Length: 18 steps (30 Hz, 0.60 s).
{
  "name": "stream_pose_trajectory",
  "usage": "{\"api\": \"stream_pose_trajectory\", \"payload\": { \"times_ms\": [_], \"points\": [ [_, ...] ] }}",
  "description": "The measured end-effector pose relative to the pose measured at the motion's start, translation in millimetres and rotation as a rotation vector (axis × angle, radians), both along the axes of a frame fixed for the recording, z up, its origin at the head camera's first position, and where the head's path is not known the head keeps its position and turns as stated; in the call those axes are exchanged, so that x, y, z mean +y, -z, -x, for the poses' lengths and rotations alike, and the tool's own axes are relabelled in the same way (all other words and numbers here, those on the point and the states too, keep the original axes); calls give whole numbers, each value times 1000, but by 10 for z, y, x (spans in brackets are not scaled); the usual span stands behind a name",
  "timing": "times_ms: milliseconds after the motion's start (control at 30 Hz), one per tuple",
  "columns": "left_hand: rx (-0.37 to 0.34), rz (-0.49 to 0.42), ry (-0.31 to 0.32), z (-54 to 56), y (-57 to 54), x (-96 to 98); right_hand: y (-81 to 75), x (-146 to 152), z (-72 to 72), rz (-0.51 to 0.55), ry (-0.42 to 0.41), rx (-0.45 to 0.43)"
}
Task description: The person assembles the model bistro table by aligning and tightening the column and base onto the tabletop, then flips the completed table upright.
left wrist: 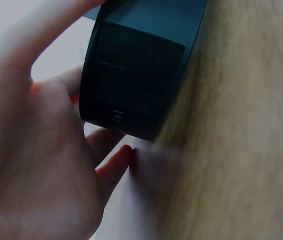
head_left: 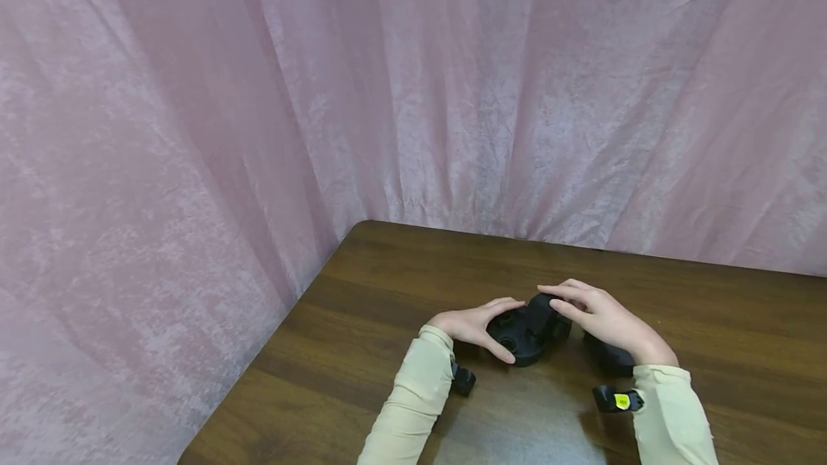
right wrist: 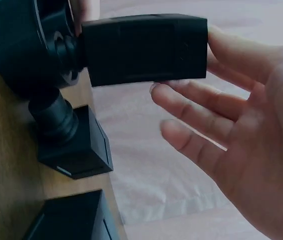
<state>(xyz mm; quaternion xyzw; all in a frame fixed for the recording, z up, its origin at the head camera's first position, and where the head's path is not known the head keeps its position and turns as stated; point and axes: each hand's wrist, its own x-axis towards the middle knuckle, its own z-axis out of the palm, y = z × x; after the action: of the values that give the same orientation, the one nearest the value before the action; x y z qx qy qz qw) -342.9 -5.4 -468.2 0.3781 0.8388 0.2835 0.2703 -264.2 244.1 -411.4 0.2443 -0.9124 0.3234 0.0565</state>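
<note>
Head view shows our left hand (head_left: 477, 326) curved round a round black base (head_left: 528, 357) on the wooden surface (head_left: 362, 271), thumb on the near side, fingers on the far side. Our right hand (head_left: 606, 316) pinches a black block (head_left: 541, 313) between thumb and fingertips. From the right wrist, we see the block's stud (right wrist: 72, 52) at the base; how deep it sits, we cannot tell. Near the base lie a second studded block (right wrist: 76, 145) and a third block (right wrist: 71, 220).
</note>
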Motion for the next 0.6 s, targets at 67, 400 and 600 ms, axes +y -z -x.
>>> {"api": "stream_pose_trajectory", "payload": {
  "times_ms": [67, 400, 600],
  "points": [
    [-4, -3, 4, 5, -7, 1, -4, 23, -1, -6, 16, 18],
    [-12, -12, 0, 6, -9, -11, 38, -32, 47, -27, 95, -47],
    [-22, -14, -4, 4, 30, -11, 46, -85, 38, -71, 127, -47]
  ]
}}
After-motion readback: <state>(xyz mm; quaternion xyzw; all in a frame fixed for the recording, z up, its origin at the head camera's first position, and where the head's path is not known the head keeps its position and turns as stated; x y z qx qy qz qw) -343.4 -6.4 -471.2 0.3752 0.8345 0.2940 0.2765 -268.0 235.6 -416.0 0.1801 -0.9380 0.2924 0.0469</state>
